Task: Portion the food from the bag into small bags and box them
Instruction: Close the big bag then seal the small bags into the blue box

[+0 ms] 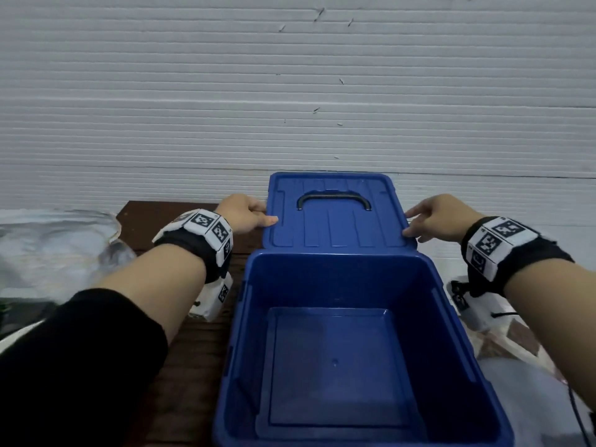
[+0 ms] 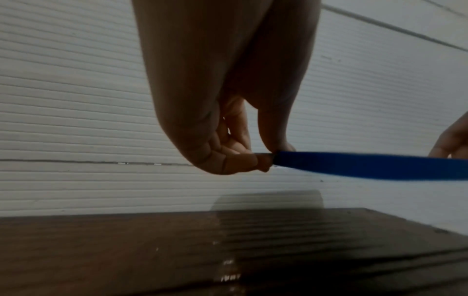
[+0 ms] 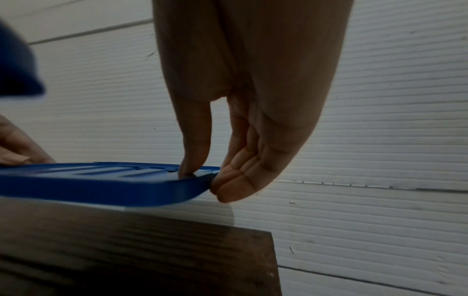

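Now, at the desk's [image 1: 193, 366] left edge I see crumpled clear plastic [image 1: 58, 250]. My left hand [image 1: 242, 214] pinches the left edge of the blue lid [image 1: 335, 227], thumb on top and fingers curled beneath. That lid is held level above the desk's far edge, just behind the open blue box [image 1: 338, 285]. My right hand [image 1: 435, 217] pinches the lid's right edge, thumb on top.
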The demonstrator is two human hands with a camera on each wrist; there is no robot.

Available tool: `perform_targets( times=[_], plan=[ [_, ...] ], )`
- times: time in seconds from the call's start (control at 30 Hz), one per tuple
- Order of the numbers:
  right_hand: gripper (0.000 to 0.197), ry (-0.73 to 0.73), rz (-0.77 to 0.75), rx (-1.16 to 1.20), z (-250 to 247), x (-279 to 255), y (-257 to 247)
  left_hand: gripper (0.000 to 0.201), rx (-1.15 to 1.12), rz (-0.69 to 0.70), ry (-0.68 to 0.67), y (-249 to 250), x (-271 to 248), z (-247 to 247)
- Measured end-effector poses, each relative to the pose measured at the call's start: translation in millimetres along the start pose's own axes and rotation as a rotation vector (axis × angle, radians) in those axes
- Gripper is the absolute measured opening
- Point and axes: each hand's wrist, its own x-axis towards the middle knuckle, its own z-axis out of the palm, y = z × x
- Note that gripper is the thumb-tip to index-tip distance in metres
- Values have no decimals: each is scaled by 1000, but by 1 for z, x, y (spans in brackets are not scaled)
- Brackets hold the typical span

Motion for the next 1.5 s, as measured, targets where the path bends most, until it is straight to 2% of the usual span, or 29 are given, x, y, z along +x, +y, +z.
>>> perform_targets(
  times=[0.1,0.23,0.33,0.47,0.6,0.7,0.83,0.93,1.1,1.27,1.37,1.5],
  plan=[
    [41,-19,-4,-47,12,5,11,54,28,-24,-10,-11,3,11],
    [32,-60,-26,-131,28,7,20,55,87,-67,-57,-23,6,24],
    [31,-94,-31,-163,36,7,23,50,95,-91,-86,-34,8,29],
    [39,-154,-37,-218,40,7,23,32,108,-104,-107,-41,8,33],
    [38,-233,-36,-249,41,-1,22,35,74,-103,-123,-43,5,32],
    [38,-206,-34,-169,35,-5,22,45,24,-102,-93,-44,0,28],
    [30,-83,-13,-62,23,-13,16,28,-48,-77,-22,-37,-11,19],
    [31,-55,39,124,12,-28,5,28,-101,-61,-8,-27,-26,9],
    [27,72,-30,207,-10,-69,-15,26,-143,-8,1,-7,-63,-4],
    [18,189,-183,178,-12,-135,-38,27,21,84,91,7,-122,-9],
    [14,158,-283,99,3,-185,-49,27,56,194,181,11,-165,-1],
    [15,42,-383,-12,30,-252,-50,20,4,386,264,10,-219,18]
  ],
)
